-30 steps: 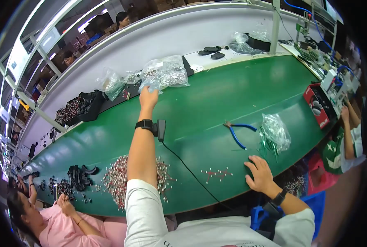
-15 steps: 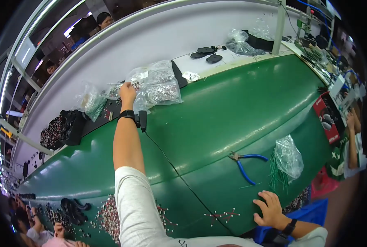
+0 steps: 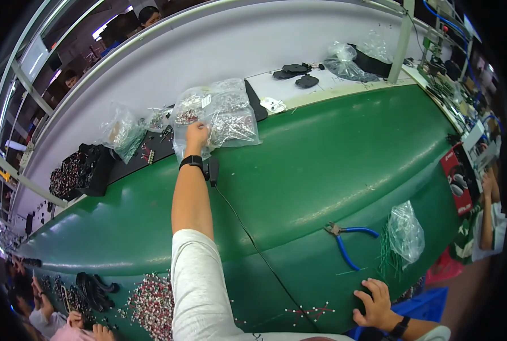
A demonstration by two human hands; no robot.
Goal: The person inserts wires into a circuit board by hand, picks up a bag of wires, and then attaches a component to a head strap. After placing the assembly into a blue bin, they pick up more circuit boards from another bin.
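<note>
My left hand (image 3: 197,136) reaches far forward to a large clear plastic bag (image 3: 230,128) filled with small red, white and silvery parts. Its fingers are curled closed on the bag's near left side; the fingertips are partly hidden. My right hand (image 3: 374,304) lies on the green table (image 3: 299,165) near its front edge, fingers spread, holding nothing. Just left of it are several small red pieces with white ends (image 3: 310,311). Beyond this hand lie blue-handled cutting pliers (image 3: 344,243), with a clear bag (image 3: 406,232) and thin green strips (image 3: 387,250) to their right.
A heap of small red and white parts (image 3: 151,304) lies beside my left sleeve. A black bin of small parts (image 3: 94,170) stands at the back left. A black cable (image 3: 253,241) crosses the table. Co-workers' hands (image 3: 74,321) show at lower left; a blue crate (image 3: 427,307) is at lower right.
My left hand has moved right and slightly nearer, from the large bag's left edge onto its front. My right hand stays spread on the table. The whole view has shifted slightly.
</note>
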